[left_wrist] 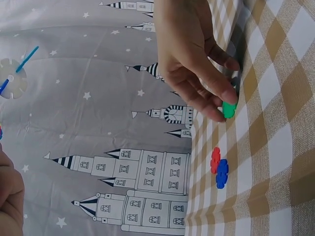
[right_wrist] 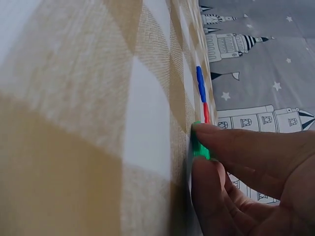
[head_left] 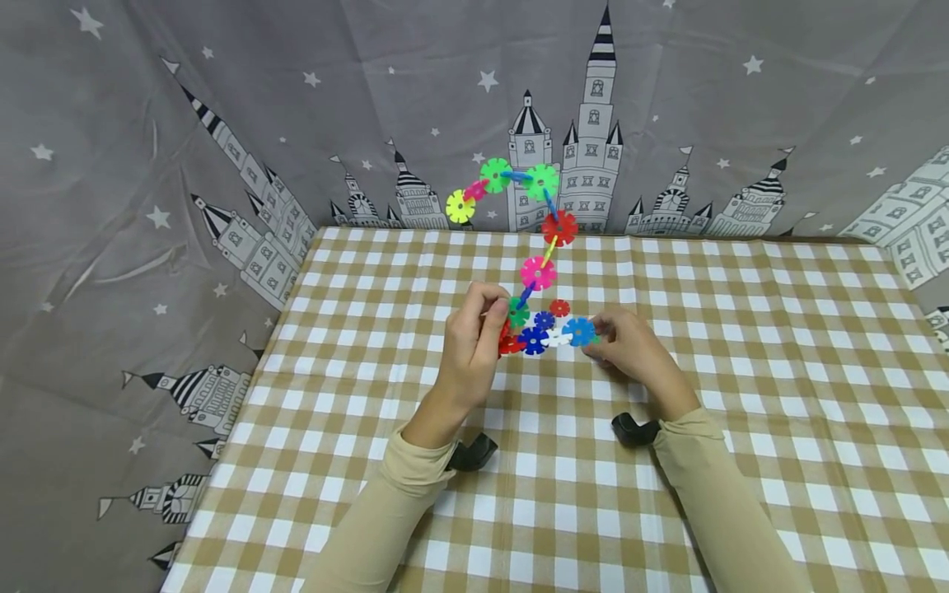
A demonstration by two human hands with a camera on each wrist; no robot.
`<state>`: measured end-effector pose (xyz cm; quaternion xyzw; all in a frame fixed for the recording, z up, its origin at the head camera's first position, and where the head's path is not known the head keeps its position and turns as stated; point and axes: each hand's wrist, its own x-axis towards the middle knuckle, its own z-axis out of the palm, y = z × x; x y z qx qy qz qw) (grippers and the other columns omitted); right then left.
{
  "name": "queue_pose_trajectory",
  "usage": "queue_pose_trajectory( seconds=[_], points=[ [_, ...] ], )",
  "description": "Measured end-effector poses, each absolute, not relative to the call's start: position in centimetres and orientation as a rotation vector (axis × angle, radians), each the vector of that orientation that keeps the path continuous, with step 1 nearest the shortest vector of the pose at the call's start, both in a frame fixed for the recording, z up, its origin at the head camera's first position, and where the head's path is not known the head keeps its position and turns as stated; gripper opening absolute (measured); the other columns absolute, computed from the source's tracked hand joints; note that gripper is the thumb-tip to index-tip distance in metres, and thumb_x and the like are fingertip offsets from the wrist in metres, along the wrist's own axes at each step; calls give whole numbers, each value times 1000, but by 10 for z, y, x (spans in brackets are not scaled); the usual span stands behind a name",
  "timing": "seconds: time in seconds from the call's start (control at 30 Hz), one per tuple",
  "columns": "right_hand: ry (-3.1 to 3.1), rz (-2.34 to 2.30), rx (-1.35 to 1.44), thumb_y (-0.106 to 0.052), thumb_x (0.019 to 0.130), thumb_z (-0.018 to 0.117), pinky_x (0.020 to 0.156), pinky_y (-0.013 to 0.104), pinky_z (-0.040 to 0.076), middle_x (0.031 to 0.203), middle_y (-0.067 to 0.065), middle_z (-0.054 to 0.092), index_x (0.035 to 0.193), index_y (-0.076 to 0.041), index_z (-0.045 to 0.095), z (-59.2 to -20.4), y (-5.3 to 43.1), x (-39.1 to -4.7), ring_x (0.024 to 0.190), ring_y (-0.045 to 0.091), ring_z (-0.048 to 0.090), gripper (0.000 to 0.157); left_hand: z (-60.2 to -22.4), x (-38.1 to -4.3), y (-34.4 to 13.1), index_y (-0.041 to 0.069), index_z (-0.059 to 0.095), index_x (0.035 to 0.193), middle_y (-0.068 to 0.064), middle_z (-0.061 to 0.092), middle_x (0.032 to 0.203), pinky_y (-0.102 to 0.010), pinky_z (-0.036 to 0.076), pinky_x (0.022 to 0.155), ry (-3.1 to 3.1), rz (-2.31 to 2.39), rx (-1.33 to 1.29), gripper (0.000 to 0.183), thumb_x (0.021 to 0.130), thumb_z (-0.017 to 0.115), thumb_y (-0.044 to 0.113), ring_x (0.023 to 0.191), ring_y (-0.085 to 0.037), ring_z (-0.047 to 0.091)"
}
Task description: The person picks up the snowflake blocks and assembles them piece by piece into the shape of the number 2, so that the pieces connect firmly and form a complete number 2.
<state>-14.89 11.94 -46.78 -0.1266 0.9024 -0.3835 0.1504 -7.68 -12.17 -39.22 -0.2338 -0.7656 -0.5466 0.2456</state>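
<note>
My left hand (head_left: 474, 333) grips a chain of notched plastic discs, linked edge to edge, near the dark green disc (head_left: 518, 312). From there the chain curves up through the pink disc (head_left: 538, 273) and red disc (head_left: 559, 229) to the yellow disc (head_left: 460, 206). Its lower end runs right to a light blue disc (head_left: 580, 332), which overlaps the right fingertips in the head view. Low at the tablecloth, my right hand (head_left: 626, 342) pinches a loose green disc (left_wrist: 230, 109) between thumb and fingers. In the head view, the chain mostly hides this disc.
A loose red disc (head_left: 559, 308) and a loose dark blue disc (head_left: 544, 319) lie on the checked tablecloth (head_left: 356, 395) beyond the chain's lower end. Behind the table's far edge hangs a grey curtain (head_left: 415, 91) printed with castles. Black wrist mounts (head_left: 474, 453) sit near both cuffs.
</note>
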Motion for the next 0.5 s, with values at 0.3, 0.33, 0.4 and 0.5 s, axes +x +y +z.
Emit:
queue_pose_trajectory(
  seconds=[0.3,0.33,0.4,0.5],
  points=[
    [2555,-1128,-295,-8,89,78,64,24,54,99,17,68,119,5,67,-467,123,-143,74,17,64,34,-391,-75,-121,-5,55,104,-15,56,75,-22,42,49,-2116,-1601,-584,8,105,50,1,56,-12,49],
    [2558,-1130,-292,-7,89,78,65,23,55,101,17,67,119,6,68,-467,124,-143,74,16,64,35,-390,-75,-121,-5,56,103,-16,58,77,-22,46,51,-2117,-1613,-582,9,105,51,2,57,-14,53],
    [2563,-1136,-305,-6,88,78,64,23,55,100,18,67,117,7,69,-467,126,-142,73,15,64,33,-390,-75,-122,-5,57,103,-18,62,81,-23,51,53,-2120,-1632,-575,9,105,51,2,60,-16,59],
    [2581,-1123,-337,-6,86,80,66,25,52,89,16,68,109,7,71,-467,130,-141,68,15,63,27,-390,-75,-122,-5,58,102,-19,64,84,-23,52,52,-2124,-1661,-567,10,105,52,2,60,-18,64]
  ],
)
